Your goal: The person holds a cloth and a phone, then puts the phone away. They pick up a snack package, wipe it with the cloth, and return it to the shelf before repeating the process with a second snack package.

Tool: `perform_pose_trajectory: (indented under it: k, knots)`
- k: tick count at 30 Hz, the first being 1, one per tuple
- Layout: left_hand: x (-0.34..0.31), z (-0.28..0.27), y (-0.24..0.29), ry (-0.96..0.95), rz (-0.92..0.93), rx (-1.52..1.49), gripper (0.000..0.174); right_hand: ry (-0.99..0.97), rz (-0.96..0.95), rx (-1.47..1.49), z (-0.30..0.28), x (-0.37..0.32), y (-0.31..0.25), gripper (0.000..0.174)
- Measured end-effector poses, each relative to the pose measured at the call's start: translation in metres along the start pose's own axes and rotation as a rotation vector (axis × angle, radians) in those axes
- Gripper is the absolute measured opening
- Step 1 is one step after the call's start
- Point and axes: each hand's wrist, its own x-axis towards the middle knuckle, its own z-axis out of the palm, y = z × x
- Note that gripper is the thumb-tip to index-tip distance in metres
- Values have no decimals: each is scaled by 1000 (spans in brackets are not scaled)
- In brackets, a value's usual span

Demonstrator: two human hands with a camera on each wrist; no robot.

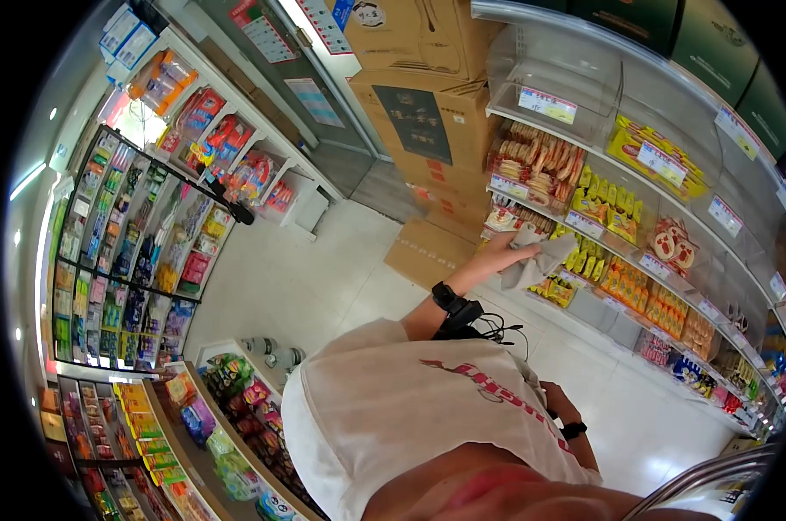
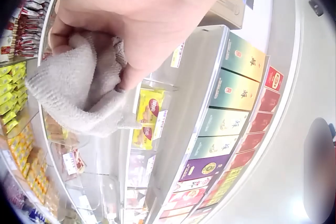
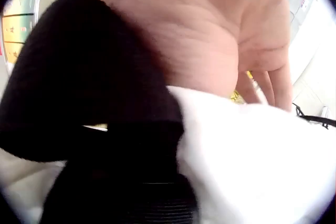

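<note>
A grey cloth (image 1: 539, 259) (image 2: 79, 87) hangs bunched from my left hand (image 1: 500, 252) (image 2: 131, 19), its fingers and thumb gripping it beside the snack shelves. In the left wrist view the cloth covers part of the shelf behind it. My right hand (image 1: 556, 398) (image 3: 210, 35) is low by the white shirt (image 1: 445, 373) (image 3: 247, 150), with no object visible in it. Its fingers (image 3: 282, 85) look loosely extended in the right wrist view, their tips hidden behind the shirt.
Shelves hold yellow snack packs (image 1: 658, 156) (image 2: 149, 113), and gift boxes (image 2: 239, 90) line the upper shelf. Cardboard boxes (image 1: 428, 252) stand by the door (image 1: 323, 113). More goods racks (image 1: 132, 226) are at the left. Black cables (image 1: 501, 327) hang near the left forearm.
</note>
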Motion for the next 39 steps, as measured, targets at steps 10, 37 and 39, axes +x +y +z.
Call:
perform_pose_trajectory:
  k: [10, 37, 39]
  knots:
    - [-7, 4, 7, 22, 60, -39, 45, -143, -49, -255, -13, -31, 38, 42]
    - [7, 35, 4, -77, -44, -64, 34, 478, -100, -657, 57, 77, 84, 28]
    - [8, 33, 1, -79, -35, -83, 34, 562, -246, -775, 57, 71, 91, 25]
